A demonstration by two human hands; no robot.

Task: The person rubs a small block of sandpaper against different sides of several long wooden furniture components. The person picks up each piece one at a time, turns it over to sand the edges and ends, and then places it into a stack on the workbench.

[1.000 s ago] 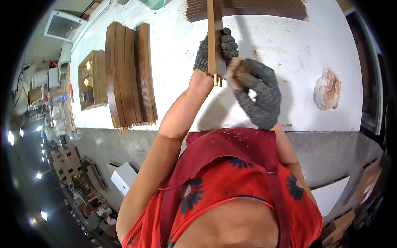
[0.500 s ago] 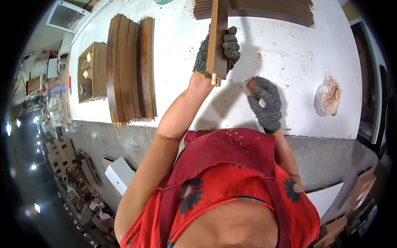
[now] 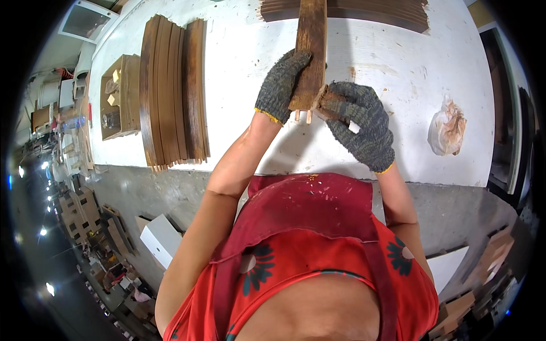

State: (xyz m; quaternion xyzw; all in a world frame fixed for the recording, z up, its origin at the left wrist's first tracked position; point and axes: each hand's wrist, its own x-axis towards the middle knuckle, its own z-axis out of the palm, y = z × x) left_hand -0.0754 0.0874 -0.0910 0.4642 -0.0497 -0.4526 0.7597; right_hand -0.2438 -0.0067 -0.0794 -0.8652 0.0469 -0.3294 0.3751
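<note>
A brown wooden slat [image 3: 311, 62] points away from me above the white table, its broad, dark-streaked face turned up. Two pale dowels [image 3: 303, 117] stick out of its near end. My left hand [image 3: 277, 82], in a grey knitted glove, is closed around the slat's left edge, thumb on top. My right hand [image 3: 364, 122], gloved alike, pinches a small brown-stained scrap [image 3: 320, 102] against the near right corner of the slat. Whether the scrap is cloth or abrasive paper I cannot tell.
Brown slats [image 3: 170, 91] lie side by side at the left, beside an open cardboard box [image 3: 128, 96] with small pieces inside. Another row of slats [image 3: 375, 14] lies across the far side. A crumpled, stained plastic bag [image 3: 448, 132] sits on the white table [image 3: 244, 45] at the right.
The slat has been turned from its narrow edge to its broad, streaked face. My right hand has moved up and left, bringing the scrap against the slat's near end.
</note>
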